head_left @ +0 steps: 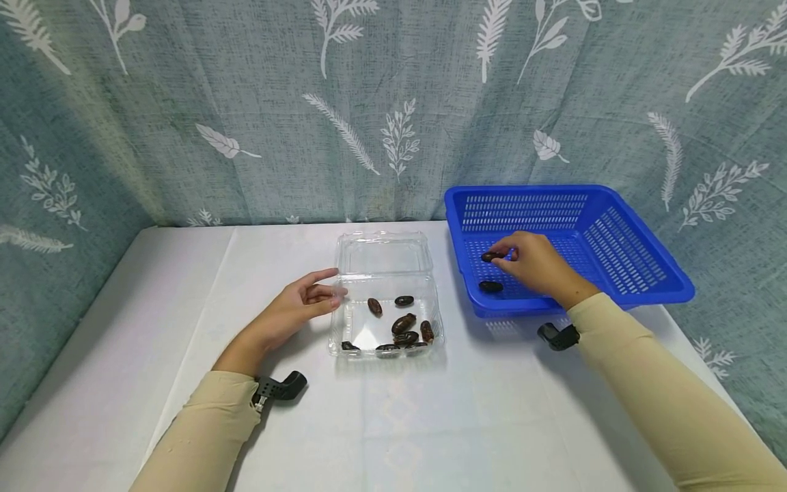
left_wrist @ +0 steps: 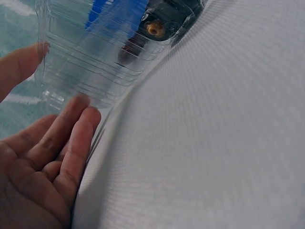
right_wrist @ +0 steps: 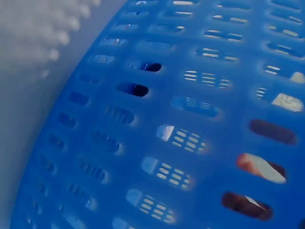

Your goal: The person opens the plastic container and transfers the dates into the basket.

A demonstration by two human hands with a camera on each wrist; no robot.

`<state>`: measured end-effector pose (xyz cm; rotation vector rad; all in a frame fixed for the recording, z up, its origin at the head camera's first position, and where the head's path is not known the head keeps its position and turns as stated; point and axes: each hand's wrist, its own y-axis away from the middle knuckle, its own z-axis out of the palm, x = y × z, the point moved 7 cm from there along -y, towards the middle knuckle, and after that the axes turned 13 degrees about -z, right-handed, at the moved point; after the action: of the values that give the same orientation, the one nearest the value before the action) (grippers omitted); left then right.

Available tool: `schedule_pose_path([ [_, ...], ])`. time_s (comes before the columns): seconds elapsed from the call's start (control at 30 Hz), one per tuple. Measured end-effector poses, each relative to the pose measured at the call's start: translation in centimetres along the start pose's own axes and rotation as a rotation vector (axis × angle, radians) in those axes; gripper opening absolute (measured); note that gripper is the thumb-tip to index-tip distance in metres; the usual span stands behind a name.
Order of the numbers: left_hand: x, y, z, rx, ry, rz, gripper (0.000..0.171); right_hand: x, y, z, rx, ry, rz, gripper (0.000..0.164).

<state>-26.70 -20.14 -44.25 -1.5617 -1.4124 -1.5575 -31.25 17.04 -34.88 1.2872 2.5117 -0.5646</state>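
A clear plastic clamshell box (head_left: pixel 363 331) stands in the middle of the table, lid raised at the back. Several dark brown dates (head_left: pixel 404 324) lie in it, mostly toward its right and front. My left hand (head_left: pixel 295 304) is at the box's left side, fingertips right at the wall; the left wrist view has the fingers (left_wrist: pixel 78 143) extended against the clear plastic. Inside the blue basket, my right hand (head_left: pixel 536 263) pinches a date (head_left: pixel 491 256) between thumb and fingers. A second date (head_left: pixel 490 286) lies on the basket floor just in front of it.
The blue slotted basket (head_left: pixel 660 290) stands at the table's back right; its slotted wall (right_wrist: pixel 190 124) fills most of the right wrist view. A white cloth covers the table (head_left: pixel 393 424). Behind hangs a grey-green leaf-patterned curtain (head_left: pixel 264 184).
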Motion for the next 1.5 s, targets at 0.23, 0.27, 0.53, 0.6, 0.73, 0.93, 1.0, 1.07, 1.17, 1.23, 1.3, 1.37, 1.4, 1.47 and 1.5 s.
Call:
schedule_pose_path([
  [0.23,0.1,0.0,0.1,-0.003,-0.005,-0.007,0.07,0.7,-0.4,1.3,-0.112,-0.02,0.048,0.02],
  [0.27,0.1,0.0,0.1,-0.004,-0.005,-0.008,0.07,0.7,-0.4,1.4,-0.132,-0.022,0.054,0.02],
  [0.53,0.1,0.0,0.1,-0.01,0.0,0.003,0.069,0.8,-0.4,2.5,-0.237,-0.038,0.06,0.02],
  [0.6,0.1,0.0,0.1,-0.008,0.001,0.002,0.069,0.7,-0.4,2.6,-0.247,-0.043,0.048,0.02],
  [0.73,0.1,0.0,0.0,-0.008,0.004,-0.001,0.069,0.6,-0.4,2.8,-0.262,-0.047,0.039,0.02],
  [0.93,0.1,0.0,0.1,-0.004,-0.002,-0.004,0.069,0.7,-0.3,2.8,-0.265,-0.046,0.042,0.021],
  [1.0,0.2,0.0,0.1,-0.001,-0.005,-0.01,0.069,0.8,-0.3,2.8,-0.26,-0.044,0.044,0.022],
  [1.07,0.2,0.0,0.1,-0.001,-0.006,-0.012,0.07,0.9,-0.3,2.7,-0.259,-0.044,0.044,0.023],
  [1.17,0.3,0.0,0.1,-0.002,-0.005,-0.012,0.069,0.9,-0.3,2.5,-0.238,-0.044,0.038,0.023],
  [1.23,0.3,0.0,0.1,-0.004,-0.009,-0.005,0.069,0.8,-0.3,2.1,-0.2,-0.035,0.036,0.023],
  [1.3,0.4,0.1,0.1,-0.006,-0.01,-0.004,0.069,0.5,-0.3,1.5,-0.142,-0.02,0.027,0.023],
  [1.37,0.3,0.1,0.1,-0.006,-0.012,-0.003,0.069,0.0,-0.3,0.8,-0.081,-0.004,0.015,0.023],
  [1.4,0.3,0.1,0.1,-0.006,-0.012,-0.004,0.069,-0.2,-0.3,0.4,-0.053,0.001,0.008,0.023],
  [1.47,0.2,0.1,0.0,-0.004,-0.013,-0.009,0.069,-1.1,-0.3,-0.1,-0.008,0.002,-0.018,0.023],
  [1.5,0.1,0.1,0.0,-0.001,-0.014,-0.012,0.069,-1.6,-0.3,-0.3,0.012,0.001,-0.033,0.023],
])
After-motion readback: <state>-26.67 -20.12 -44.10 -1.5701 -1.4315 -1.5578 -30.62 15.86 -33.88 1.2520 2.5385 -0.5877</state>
